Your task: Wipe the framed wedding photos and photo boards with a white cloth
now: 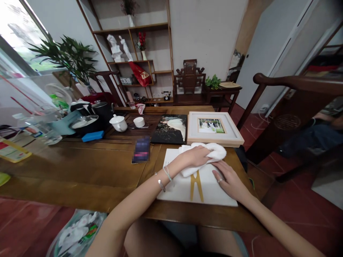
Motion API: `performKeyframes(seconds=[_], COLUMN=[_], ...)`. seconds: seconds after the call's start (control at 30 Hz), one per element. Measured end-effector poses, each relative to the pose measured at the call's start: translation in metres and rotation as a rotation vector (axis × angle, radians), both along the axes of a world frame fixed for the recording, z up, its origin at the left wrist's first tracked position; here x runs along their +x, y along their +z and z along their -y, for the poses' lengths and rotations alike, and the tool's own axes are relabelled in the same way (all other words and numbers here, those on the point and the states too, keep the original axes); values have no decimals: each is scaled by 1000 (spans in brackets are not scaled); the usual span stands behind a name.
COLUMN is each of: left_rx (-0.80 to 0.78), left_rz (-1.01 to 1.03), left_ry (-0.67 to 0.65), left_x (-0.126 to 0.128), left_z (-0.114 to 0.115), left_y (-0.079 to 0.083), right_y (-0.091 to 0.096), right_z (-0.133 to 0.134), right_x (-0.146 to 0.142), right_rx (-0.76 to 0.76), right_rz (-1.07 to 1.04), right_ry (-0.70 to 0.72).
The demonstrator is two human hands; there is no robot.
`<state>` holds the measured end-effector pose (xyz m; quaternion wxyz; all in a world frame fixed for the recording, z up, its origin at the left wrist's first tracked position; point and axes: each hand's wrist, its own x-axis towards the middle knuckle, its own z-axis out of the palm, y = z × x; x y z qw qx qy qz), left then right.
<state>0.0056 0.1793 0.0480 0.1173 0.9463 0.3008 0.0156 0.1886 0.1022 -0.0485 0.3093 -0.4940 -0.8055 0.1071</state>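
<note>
A white panel [174,194] with a gold A-like shape [197,187] on its face lies flat on the wooden table. Bunched on its far part is a white cloth [218,151], pressed down by my left hand [197,157], whose fingers are partly sunk in the folds. My right hand [227,178] rests flat on the panel's right side, fingers stretched toward the cloth's near edge. Just beyond the panel stand a light wood picture frame [235,137] with a photo in it and a dark picture panel [163,134], both lying down.
A phone-like blurred item [141,150] lies left of the panel. Farther left are a white lidded teapot [118,123], a small white cup [138,122], a blue sponge-like block [93,136] and a dark pot [85,123]. A wooden chair [289,107] stands at the right.
</note>
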Motion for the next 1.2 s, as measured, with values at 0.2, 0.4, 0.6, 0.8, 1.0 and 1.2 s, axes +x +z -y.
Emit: performKeyframes(seconds=[0.2,0.4,0.6,0.8,1.0,1.2], left_rx=[86,280,238,212,217,118], left_rz=[-49,-3,28,50,28,14], left_ry=[200,32,-160,13,46,-189], left_x=[-65,-82,-82,-75,-68,-83], left_z=[29,100,118,50,44,118], left_y=[-9,-40,-43,-44,-50,-37], right_y=[-4,-5,-7,-7,-7,-10], right_z=[1,1,0,-1,0,0], right_x=[0,0,1,1,1,4], right_rx=[-9,-8,9,11,2,-2], right_rz=[-5,-4,-5,-28,-25,-31], right_ry=[-16,-19,-6,-5,-1,27])
